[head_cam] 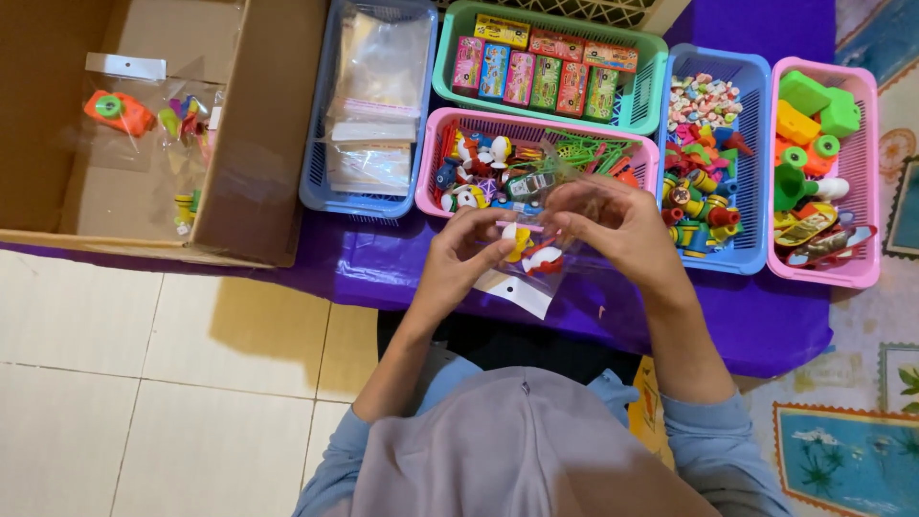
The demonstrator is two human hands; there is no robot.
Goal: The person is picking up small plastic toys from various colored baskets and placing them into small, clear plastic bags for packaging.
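Both hands meet over the purple table cover, holding one clear plastic bag with small toys inside, yellow, white and red. My left hand pinches the bag's left side. Its right side and top are gripped by my right hand. A white header card hangs at the bag's lower end. Just beyond my fingers stands a pink basket of mixed small toys.
A cardboard box at left holds filled toy bags. A blue basket has empty clear bags. A green basket holds small coloured boxes. At right stand a blue basket and a pink basket of plastic toys.
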